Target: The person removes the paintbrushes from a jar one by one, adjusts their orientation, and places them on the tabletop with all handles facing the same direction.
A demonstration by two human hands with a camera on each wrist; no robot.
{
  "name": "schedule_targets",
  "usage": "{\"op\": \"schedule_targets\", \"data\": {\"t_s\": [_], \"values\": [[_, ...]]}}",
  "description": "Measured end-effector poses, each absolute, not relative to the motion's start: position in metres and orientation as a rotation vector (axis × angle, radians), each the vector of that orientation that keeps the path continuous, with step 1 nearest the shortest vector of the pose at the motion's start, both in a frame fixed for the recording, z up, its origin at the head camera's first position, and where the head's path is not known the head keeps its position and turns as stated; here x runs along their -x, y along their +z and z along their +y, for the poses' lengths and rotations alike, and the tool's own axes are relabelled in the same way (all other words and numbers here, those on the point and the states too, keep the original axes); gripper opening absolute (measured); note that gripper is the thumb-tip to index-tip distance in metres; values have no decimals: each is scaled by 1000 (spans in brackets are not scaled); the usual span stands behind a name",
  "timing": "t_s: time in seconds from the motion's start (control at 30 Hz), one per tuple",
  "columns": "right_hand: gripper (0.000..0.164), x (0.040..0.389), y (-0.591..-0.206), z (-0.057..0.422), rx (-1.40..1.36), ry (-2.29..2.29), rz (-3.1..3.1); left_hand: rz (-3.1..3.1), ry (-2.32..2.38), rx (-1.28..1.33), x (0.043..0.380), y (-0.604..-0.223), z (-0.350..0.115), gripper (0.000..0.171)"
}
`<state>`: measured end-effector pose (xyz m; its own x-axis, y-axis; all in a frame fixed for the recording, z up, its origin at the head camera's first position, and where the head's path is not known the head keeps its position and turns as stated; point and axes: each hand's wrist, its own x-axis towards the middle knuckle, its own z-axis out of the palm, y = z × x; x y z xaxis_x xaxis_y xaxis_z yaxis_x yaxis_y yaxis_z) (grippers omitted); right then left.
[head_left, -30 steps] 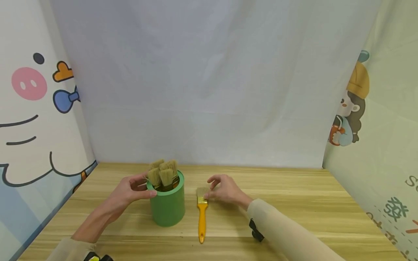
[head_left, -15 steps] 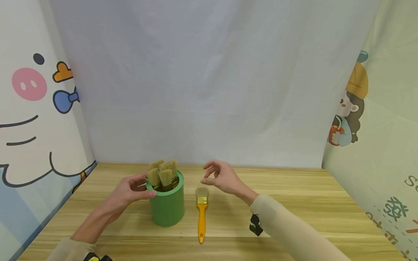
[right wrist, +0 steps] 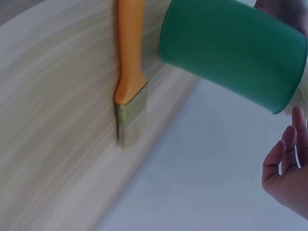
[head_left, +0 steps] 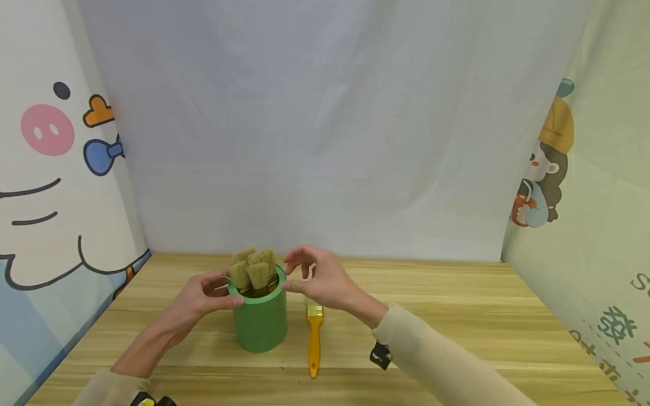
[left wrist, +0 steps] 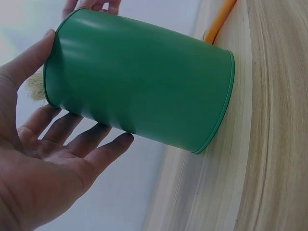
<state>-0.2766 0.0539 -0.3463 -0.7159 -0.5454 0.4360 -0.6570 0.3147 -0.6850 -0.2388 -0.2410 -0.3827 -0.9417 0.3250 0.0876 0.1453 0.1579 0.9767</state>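
Observation:
A green cylindrical can (head_left: pixel 261 327) stands upright on the wooden table, with several paintbrushes (head_left: pixel 258 273) in it, bristles up. My left hand (head_left: pixel 200 293) holds the can near its rim; in the left wrist view the thumb lies on one side and the fingers (left wrist: pixel 103 149) on the other. My right hand (head_left: pixel 325 276) hovers at the can's right rim, fingers loosely bent and holding nothing; whether it touches the rim I cannot tell. A single paintbrush (head_left: pixel 315 338) with a yellow-orange handle lies on the table beside the can, its bristles partly hidden behind my right hand.
The wooden table (head_left: pixel 457 338) reaches back to a hanging white cloth (head_left: pixel 325 141). Printed cloths with cartoon figures hang at the left (head_left: pixel 66 186) and right (head_left: pixel 584 225) sides.
My right hand has lifted from beside the loose paintbrush's bristles and moved left to the can's rim. The paintbrush stays on the table. My left hand and the can have not moved.

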Motion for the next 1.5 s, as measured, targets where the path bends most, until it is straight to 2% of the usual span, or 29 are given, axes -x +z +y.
{"op": "schedule_targets", "data": {"t_s": [0.33, 1.03, 1.37, 1.5], "values": [[34, 268, -344, 28, -1166, 1306, -2458, 2254, 1894, -491, 241, -385, -243, 78], [38, 264, -348, 6, -973, 1256, -2459, 2234, 1917, -508, 242, -384, -242, 77], [22, 265, -352, 8, -1026, 1251, -2426, 2256, 1894, -481, 242, -383, -242, 80], [20, 264, -351, 10, -989, 1211, -2458, 2251, 1900, -484, 241, -383, -242, 79]]}}
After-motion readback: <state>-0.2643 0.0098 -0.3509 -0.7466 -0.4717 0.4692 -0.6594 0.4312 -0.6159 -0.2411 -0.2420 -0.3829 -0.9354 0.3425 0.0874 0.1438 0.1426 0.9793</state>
